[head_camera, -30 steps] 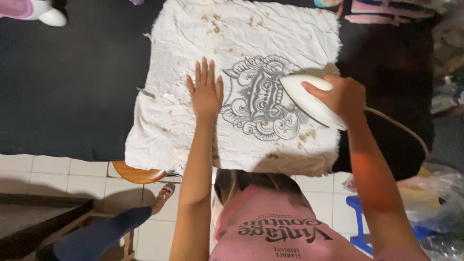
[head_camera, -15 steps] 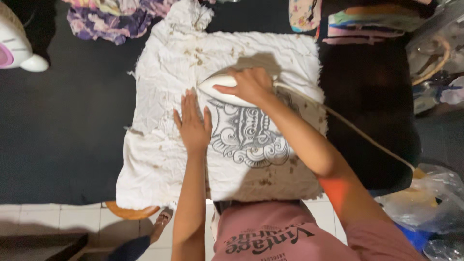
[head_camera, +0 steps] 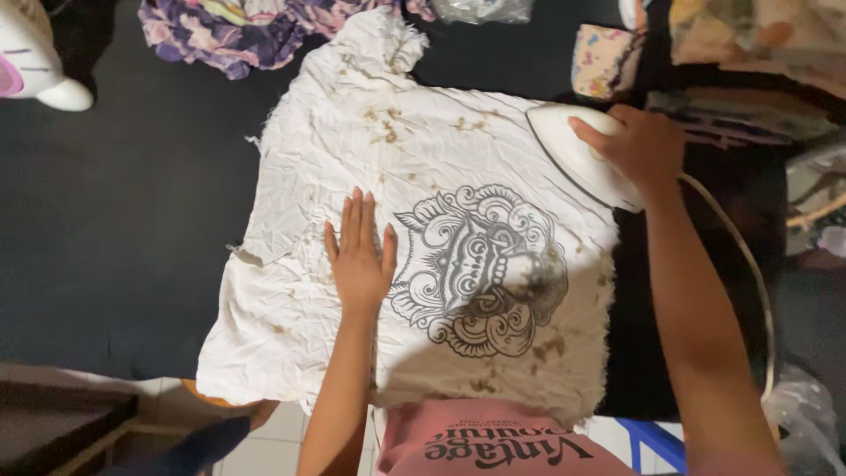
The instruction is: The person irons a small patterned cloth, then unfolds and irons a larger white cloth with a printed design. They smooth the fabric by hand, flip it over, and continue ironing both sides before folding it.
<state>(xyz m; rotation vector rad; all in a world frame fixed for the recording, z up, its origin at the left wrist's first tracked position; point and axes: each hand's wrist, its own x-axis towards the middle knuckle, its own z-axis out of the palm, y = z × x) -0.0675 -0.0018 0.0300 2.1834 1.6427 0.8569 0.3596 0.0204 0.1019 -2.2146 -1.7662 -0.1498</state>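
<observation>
A crumpled white cloth (head_camera: 335, 167) with brown stains and a dark ornate mask print (head_camera: 480, 269) lies spread over a dark padded surface (head_camera: 123, 211). My left hand (head_camera: 359, 256) presses flat on the cloth just left of the print, fingers together and pointing away from me. My right hand (head_camera: 639, 145) grips the handle of a white electric iron (head_camera: 573, 154) resting at the cloth's upper right edge, its tip pointing to the upper left. The iron's cord (head_camera: 749, 264) trails down along my right forearm.
A purple patterned garment (head_camera: 238, 26) and other folded fabrics (head_camera: 749, 35) lie at the far edge. A white rounded object (head_camera: 35, 62) sits at the upper left. A plastic bag (head_camera: 806, 410), a blue stool (head_camera: 656, 441) and white floor tiles (head_camera: 282, 427) show below.
My right hand has slid the iron from the cloth's upper middle over to its upper right edge. My left hand stays flat beside the print.
</observation>
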